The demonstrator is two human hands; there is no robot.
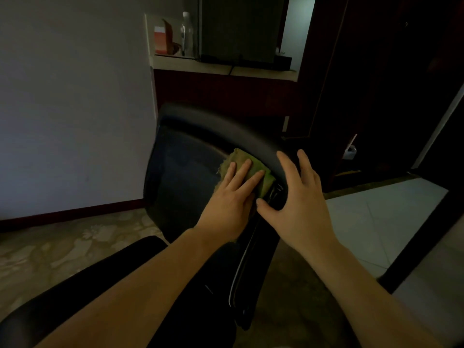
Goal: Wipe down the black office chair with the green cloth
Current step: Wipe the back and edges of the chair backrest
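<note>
At mid-frame my left hand (232,197) presses the cloth (239,155) flat-fingered against the chair (180,169) back; my right hand (298,197), spread, steadies its rim; the cloth looks soft and limp, best pushed under a flat palm.

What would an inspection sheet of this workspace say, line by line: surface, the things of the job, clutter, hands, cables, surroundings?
Surface: patterned floor under the chair.
Job's things: black office chair; green cloth lying on its backrest, just under the top rail.
Clutter: red box and clear bottle on a ledge behind the chair; small white holder on the floor at the right.
Hands: left hand presses the green cloth with straight fingers; right hand rests open on the backrest's edge, beside the cloth.
Cables: one dark cable crosses the ledge below a dark screen.
Surroundings: pale wall at the left; dark wood at the right; dim light.
</note>
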